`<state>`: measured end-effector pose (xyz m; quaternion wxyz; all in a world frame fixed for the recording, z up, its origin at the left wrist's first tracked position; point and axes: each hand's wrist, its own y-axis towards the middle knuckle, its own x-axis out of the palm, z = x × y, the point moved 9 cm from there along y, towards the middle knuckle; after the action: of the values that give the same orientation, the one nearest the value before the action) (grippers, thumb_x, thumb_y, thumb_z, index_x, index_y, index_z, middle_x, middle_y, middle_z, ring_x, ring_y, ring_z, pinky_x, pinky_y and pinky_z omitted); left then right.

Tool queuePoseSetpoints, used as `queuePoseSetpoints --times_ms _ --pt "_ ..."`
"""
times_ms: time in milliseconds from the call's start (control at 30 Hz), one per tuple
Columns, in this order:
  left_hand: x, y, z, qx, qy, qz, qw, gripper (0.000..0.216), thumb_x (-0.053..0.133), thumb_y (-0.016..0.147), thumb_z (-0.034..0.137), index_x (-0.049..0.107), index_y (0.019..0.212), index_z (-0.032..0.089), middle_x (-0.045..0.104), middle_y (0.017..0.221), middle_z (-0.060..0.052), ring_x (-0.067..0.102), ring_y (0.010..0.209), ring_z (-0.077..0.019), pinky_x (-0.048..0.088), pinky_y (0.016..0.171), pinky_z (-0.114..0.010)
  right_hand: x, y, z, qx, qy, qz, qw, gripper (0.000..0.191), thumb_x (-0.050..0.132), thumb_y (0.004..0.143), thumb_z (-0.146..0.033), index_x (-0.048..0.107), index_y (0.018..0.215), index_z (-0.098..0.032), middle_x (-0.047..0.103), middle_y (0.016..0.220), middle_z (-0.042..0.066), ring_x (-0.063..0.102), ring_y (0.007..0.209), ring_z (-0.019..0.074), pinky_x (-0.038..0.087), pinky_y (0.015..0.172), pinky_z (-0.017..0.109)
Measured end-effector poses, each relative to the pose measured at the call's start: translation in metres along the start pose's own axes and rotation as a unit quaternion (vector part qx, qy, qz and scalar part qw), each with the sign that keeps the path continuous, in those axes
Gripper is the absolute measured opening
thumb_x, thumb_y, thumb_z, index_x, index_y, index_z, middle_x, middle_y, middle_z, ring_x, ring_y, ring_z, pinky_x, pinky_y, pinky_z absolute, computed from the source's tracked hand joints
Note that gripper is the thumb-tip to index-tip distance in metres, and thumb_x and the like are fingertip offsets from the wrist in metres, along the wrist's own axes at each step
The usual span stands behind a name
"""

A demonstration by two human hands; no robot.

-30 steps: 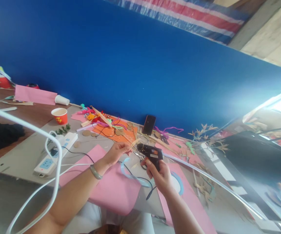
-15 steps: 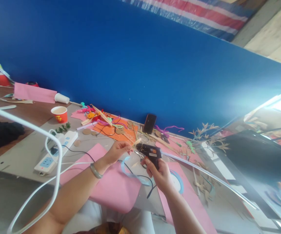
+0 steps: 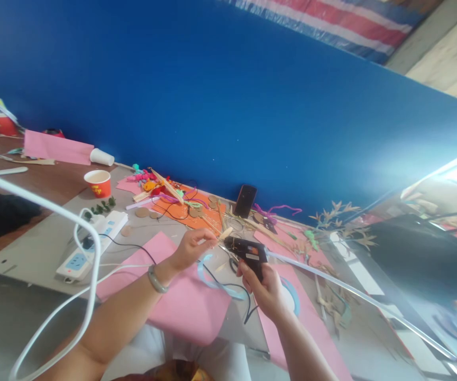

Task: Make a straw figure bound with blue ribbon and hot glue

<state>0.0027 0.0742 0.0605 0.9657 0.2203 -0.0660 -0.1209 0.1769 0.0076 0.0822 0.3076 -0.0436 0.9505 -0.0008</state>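
A: Our left grip (image 3: 192, 250) pinches a pale leaf-shaped sliver (image 3: 225, 233) above the grey bench (image 3: 40, 243); our right grip (image 3: 267, 288) encloses a black plastic glue gun (image 3: 249, 253), nozzle near.
B: Progress?
A: Partway, we judge; remainder unclear.

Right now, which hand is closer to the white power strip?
The left. The left hand is to the right of the power strip, beyond part of the pink paper; the right hand is farther right, holding the black glue gun.
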Motion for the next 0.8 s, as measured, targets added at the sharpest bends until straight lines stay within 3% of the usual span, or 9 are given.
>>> queuePoseSetpoints --times_ms 300,800 --pt "-0.0037 -0.0012 0.0076 0.054 0.041 0.019 0.998 0.017 0.063 0.082 0.031 0.065 0.075 0.015 0.065 0.073 -0.004 0.059 0.07 -0.0142 0.046 0.069 -0.026 -0.0049 -0.0009 -0.0027 -0.006 -0.062 0.027 0.998 0.047 0.048 0.084 -0.057 0.059 0.064 -0.016 0.048 0.043 -0.002 0.043 0.039 0.0109 0.034 0.039 0.021" --pt "-0.0019 -0.0005 0.0101 0.043 0.044 0.014 0.998 0.021 0.062 0.082 0.034 0.065 0.073 0.016 0.066 0.072 -0.005 0.059 0.069 -0.0149 0.046 0.069 -0.027 -0.0071 -0.0008 -0.0079 -0.024 -0.091 0.022 0.995 0.045 0.047 0.086 -0.053 0.05 0.058 -0.018 0.048 0.046 -0.001 0.044 0.043 0.0112 0.036 0.043 0.022"
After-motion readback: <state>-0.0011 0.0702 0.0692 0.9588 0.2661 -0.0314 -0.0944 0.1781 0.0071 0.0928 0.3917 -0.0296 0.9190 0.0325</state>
